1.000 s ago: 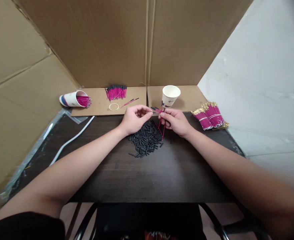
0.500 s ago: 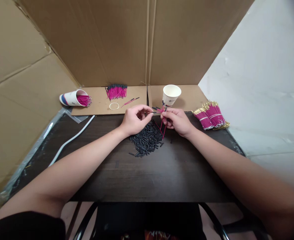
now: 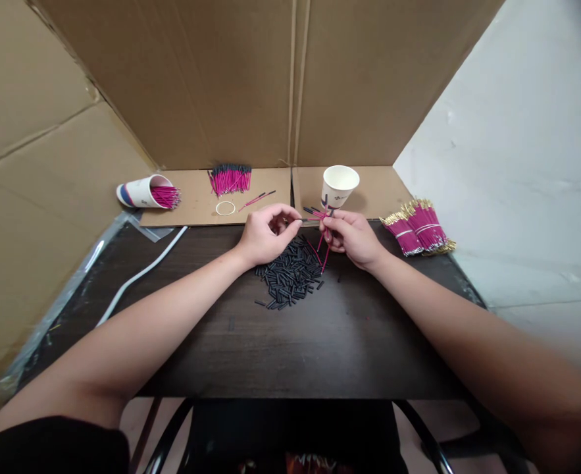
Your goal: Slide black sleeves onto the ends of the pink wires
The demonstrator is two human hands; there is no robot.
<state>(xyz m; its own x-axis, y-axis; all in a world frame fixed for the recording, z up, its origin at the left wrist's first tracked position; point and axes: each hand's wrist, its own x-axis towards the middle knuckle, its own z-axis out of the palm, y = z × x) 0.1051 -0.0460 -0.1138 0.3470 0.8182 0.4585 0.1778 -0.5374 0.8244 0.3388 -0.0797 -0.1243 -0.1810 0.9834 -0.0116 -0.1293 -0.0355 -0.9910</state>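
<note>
My left hand [image 3: 269, 234] is closed in a pinch at the tip of a small black sleeve [image 3: 304, 220]. A pink wire runs from that sleeve into my right hand [image 3: 352, 236], whose fingers are closed on several pink wires [image 3: 323, 238]. Some of these wires carry black sleeves on their ends and fan out in different directions. Below the hands lies a heap of loose black sleeves [image 3: 290, 276] on the dark table. Just behind my right hand stands an upright white paper cup [image 3: 340, 181]; its lower part is partly hidden.
On cardboard [image 3: 186, 178] at the back left are a pile of black-tipped pink wires [image 3: 231, 181], a rubber band [image 3: 226, 208] and two loose wires. A tipped paper cup [image 3: 139, 193] holds pink wires. Banded bundles of gold-ended wires [image 3: 421, 227] lie right. A white cable [image 3: 139, 276] crosses the left.
A short stretch of pink wire now shows between the black sleeve at my left fingertips and my right hand. My hands have otherwise barely moved.
</note>
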